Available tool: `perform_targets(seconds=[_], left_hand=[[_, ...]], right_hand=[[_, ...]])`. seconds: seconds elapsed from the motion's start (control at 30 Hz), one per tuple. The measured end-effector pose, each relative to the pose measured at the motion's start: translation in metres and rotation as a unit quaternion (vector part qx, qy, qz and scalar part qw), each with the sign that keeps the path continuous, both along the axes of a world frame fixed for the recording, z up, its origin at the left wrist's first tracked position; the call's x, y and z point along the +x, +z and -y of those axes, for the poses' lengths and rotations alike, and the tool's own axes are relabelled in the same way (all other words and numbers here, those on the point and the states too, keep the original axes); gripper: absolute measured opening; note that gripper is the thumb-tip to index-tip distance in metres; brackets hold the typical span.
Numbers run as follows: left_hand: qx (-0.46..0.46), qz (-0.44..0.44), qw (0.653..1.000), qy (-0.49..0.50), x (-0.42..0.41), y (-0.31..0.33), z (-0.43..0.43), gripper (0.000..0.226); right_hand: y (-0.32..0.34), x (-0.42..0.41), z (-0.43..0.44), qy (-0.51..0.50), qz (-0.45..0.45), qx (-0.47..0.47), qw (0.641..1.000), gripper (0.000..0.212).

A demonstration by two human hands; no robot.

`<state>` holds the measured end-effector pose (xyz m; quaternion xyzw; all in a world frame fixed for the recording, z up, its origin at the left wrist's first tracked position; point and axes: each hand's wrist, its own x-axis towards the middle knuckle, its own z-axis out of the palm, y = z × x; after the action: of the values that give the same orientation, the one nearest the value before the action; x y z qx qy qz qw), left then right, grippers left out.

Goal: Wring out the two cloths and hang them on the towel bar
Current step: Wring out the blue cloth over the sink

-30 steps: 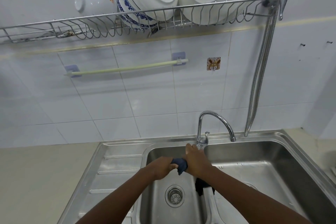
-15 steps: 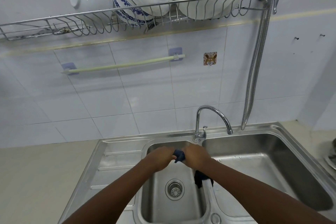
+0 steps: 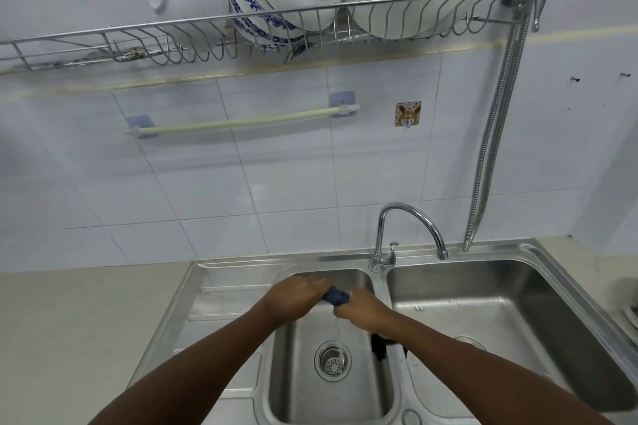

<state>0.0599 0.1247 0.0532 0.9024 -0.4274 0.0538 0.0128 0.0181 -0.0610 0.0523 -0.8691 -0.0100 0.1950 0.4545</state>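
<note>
Over the small left basin (image 3: 331, 397), the left hand (image 3: 293, 298) and right hand (image 3: 362, 309) each close their grip on the twisted blue cloth (image 3: 336, 297), a dark cloth (image 3: 381, 347) draped on the divider edge, the towel bar (image 3: 241, 121) bare above.

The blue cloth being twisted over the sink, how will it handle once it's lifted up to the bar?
The blue cloth bunches tightly between the left hand and right hand, so it is likely soft and floppy and should drape over the towel bar. A thin trickle falls beneath it, so it is probably damp, somewhat heavy, and may drip.
</note>
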Motion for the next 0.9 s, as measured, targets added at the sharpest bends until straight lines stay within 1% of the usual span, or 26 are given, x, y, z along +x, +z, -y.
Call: perform_targets(seconds=[0.1, 0.17, 0.23, 0.27, 0.3, 0.33, 0.37, 0.4, 0.43, 0.47, 0.57, 0.67, 0.7, 0.77, 0.8, 0.83, 0.87, 0.9], left_hand=[[-0.001, -0.026, 0.999, 0.026, 0.002, -0.009, 0.000, 0.017], [-0.012, -0.069, 0.994, 0.085, 0.000, -0.010, 0.007, 0.021], [-0.032, -0.171, 0.973, 0.152, -0.008, -0.006, 0.016, 0.029], [-0.060, -0.236, 0.955, 0.170, -0.015, -0.001, 0.019, 0.030], [-0.107, -0.306, 0.929, 0.179, -0.020, 0.003, 0.020, 0.029], [-0.163, -0.375, 0.892, 0.193, -0.027, 0.008, 0.019, 0.027], [-0.211, -0.439, 0.847, 0.216, -0.032, 0.012, 0.017, 0.027], [-0.249, -0.485, 0.805, 0.234, -0.037, 0.015, 0.015, 0.030], [-0.282, -0.513, 0.773, 0.243, -0.040, 0.016, 0.014, 0.032], [-0.306, -0.525, 0.754, 0.250, -0.043, 0.015, 0.013, 0.034], [-0.365, -0.534, 0.710, 0.277, -0.051, 0.011, 0.016, 0.037], [-0.431, -0.560, 0.633, 0.317, -0.059, 0.004, 0.021, 0.032], [-0.445, -0.566, 0.612, 0.326, -0.062, 0.003, 0.024, 0.031], [-0.450, -0.565, 0.593, 0.356, -0.068, 0.003, 0.027, 0.034], [-0.441, -0.562, 0.589, 0.377, -0.070, 0.003, 0.028, 0.037], [-0.429, -0.553, 0.596, 0.393, -0.072, 0.004, 0.029, 0.039], [-0.413, -0.534, 0.619, 0.402, -0.074, 0.004, 0.031, 0.040], [-0.389, -0.504, 0.658, 0.403, -0.074, 0.005, 0.033, 0.041]], right_hand=[[-0.001, -0.002, 0.001, -0.009, 0.002, 0.001, 1.000, 0.033], [-0.005, -0.001, 0.005, 0.004, 0.048, -0.044, 0.998, 0.028], [-0.008, -0.001, 0.011, 0.036, 0.097, -0.116, 0.988, 0.018], [-0.010, -0.003, 0.014, 0.047, 0.116, -0.124, 0.984, 0.022], [-0.009, -0.007, 0.018, 0.054, 0.131, -0.110, 0.984, 0.026], [-0.009, -0.012, 0.020, 0.058, 0.145, -0.090, 0.984, 0.026], [-0.007, -0.016, 0.023, 0.059, 0.160, -0.078, 0.982, 0.026], [-0.007, -0.020, 0.024, 0.053, 0.178, -0.070, 0.980, 0.026], [-0.008, -0.022, 0.026, 0.045, 0.201, -0.062, 0.977, 0.022], [-0.011, -0.024, 0.026, 0.037, 0.222, -0.050, 0.973, 0.019], [-0.013, -0.026, 0.026, -0.020, 0.266, 0.001, 0.964, 0.026], [-0.008, -0.028, 0.025, -0.061, 0.300, 0.019, 0.952, 0.012], [-0.006, -0.028, 0.024, -0.074, 0.303, 0.032, 0.950, 0.006], [0.000, -0.030, 0.024, -0.114, 0.297, 0.069, 0.946, 0.005], [0.004, -0.031, 0.024, -0.134, 0.290, 0.086, 0.944, 0.006], [0.006, -0.030, 0.025, -0.147, 0.283, 0.102, 0.942, 0.008], [0.009, -0.029, 0.027, -0.151, 0.275, 0.110, 0.943, 0.010], [0.012, -0.028, 0.028, -0.150, 0.268, 0.121, 0.944, 0.009]])
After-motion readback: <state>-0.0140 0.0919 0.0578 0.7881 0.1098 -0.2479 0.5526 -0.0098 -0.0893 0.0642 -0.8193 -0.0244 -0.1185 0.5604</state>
